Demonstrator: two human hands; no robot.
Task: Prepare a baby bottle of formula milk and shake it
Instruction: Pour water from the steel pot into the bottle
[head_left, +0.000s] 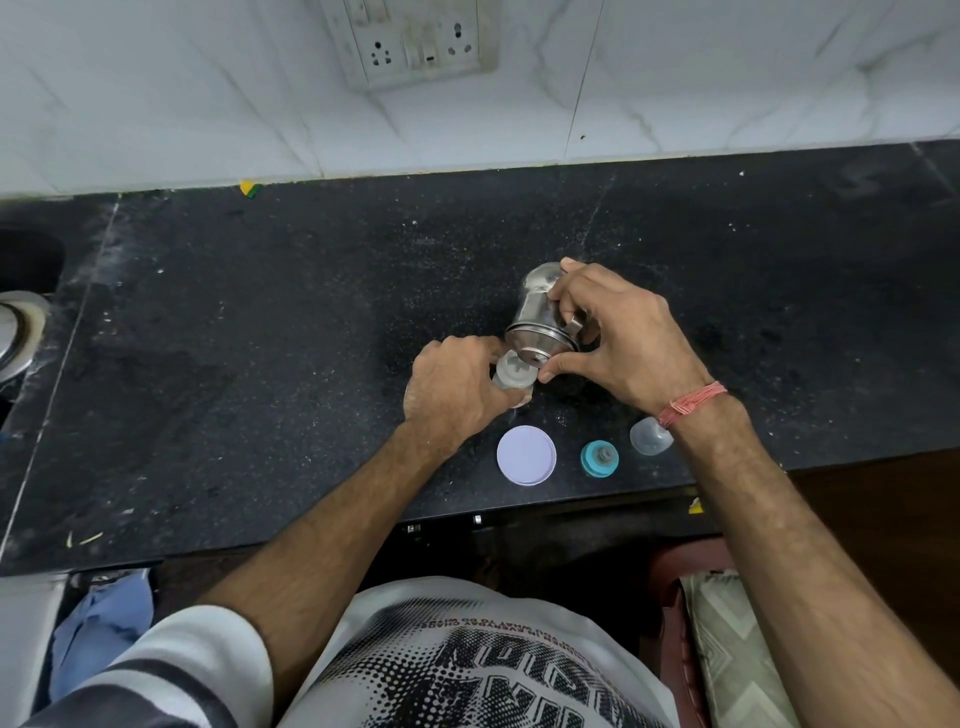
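Tipping the steel container over the bottle, centre right of frame

We are gripping the tilted steel container (540, 325) in our right hand (618, 343) while our left hand (457, 382) is wrapping around the baby bottle (514, 375) on the black counter (260, 338).

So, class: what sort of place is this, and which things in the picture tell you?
Most likely a home kitchen. The work goes on at a dark stone counter set against a white tiled wall that carries a socket panel, and what looks like a sink drain shows at the far left edge.
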